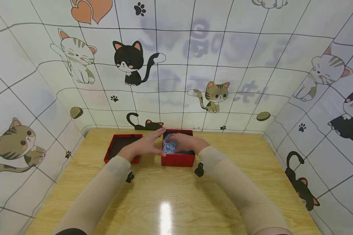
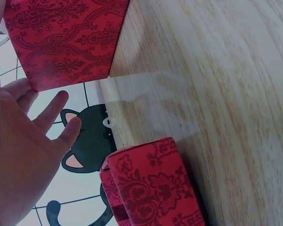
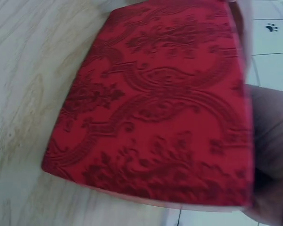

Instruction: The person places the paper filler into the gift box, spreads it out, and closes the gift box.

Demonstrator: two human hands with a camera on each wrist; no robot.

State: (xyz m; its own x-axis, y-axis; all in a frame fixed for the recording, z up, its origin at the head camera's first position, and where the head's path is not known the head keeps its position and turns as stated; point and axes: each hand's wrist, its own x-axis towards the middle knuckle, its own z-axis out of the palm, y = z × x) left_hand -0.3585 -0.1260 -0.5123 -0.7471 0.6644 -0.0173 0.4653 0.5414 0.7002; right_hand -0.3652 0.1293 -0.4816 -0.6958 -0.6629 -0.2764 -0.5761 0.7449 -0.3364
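Observation:
A red box (image 1: pixel 177 160) with a dark raised pattern stands open at the far side of the table. Pale blue shredded paper (image 1: pixel 169 146) lies inside it, towards the left. My right hand (image 1: pixel 186 142) reaches into the box over its right side, with its fingers at the shredded paper; whether they pinch any is unclear. In the right wrist view the box wall (image 3: pixel 155 103) hides those fingers. My left hand (image 1: pixel 147 143) spans the box's left side with spread fingers, some touching the wall, as the left wrist view also shows around the palm (image 2: pixel 28 146).
To the left lies a shallow red lid (image 1: pixel 106 156) with a dark inside, partly under my left forearm. Behind the box rises a wall covering (image 1: pixel 176 98) printed with cats and grid lines. The wooden table (image 1: pixel 164 189) stretches towards me.

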